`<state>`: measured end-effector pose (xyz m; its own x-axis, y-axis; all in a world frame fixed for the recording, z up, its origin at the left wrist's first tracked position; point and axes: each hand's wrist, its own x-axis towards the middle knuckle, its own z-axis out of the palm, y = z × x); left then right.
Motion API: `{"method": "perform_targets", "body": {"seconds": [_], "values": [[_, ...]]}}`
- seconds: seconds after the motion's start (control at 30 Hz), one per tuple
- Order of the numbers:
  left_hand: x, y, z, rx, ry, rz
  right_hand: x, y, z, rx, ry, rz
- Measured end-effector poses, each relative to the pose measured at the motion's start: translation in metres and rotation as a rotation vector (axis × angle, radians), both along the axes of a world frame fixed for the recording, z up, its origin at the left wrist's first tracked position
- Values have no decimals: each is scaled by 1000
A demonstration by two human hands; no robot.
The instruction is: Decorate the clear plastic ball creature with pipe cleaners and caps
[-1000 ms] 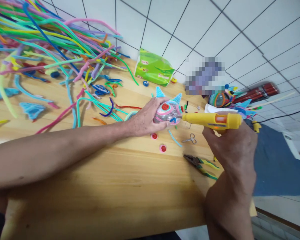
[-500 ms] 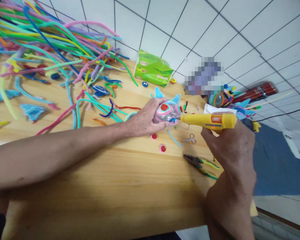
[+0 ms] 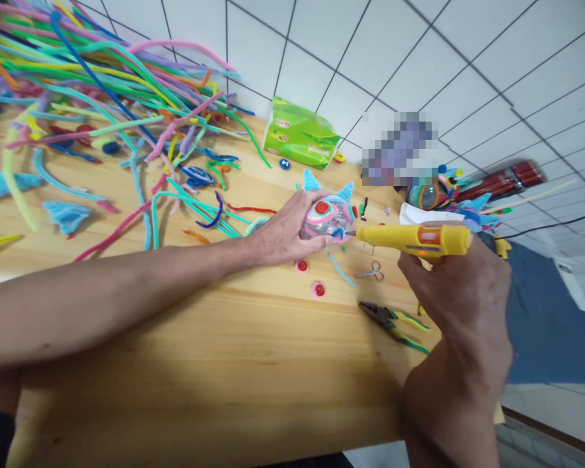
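My left hand (image 3: 287,227) is closed around a clear round ornament (image 3: 329,218) trimmed with pink and light-blue pipe cleaner, a red button-like eye and two light-blue pointed ears. In my right hand (image 3: 448,279) is a yellow glue gun (image 3: 414,239), pointing left. Its nozzle tip is at the right side of the ornament, beside a small blue piece; whether it touches cannot be told. Two red discs with pink rims (image 3: 318,289) lie on the table just below the ornament.
Small scissors (image 3: 372,271) and green-yellow pliers (image 3: 392,324) lie near my right hand. Pipe cleaners (image 3: 127,78) heap at the far left. A green tissue pack (image 3: 301,135) stands by the tiled wall. A black cord (image 3: 556,224) runs at the right.
My right hand and the glue gun have shifted slightly right, drawing the nozzle a little back from the ornament. My left hand keeps its hold.
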<state>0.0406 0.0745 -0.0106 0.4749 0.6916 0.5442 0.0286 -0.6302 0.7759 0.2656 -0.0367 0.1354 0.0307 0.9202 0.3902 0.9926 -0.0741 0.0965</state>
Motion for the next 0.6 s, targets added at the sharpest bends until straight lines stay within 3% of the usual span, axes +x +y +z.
{"method": "perform_targets", "body": {"seconds": [0.6], "values": [[0,-1,2,-3,29,15,1,5,-6,21,16,71]]}}
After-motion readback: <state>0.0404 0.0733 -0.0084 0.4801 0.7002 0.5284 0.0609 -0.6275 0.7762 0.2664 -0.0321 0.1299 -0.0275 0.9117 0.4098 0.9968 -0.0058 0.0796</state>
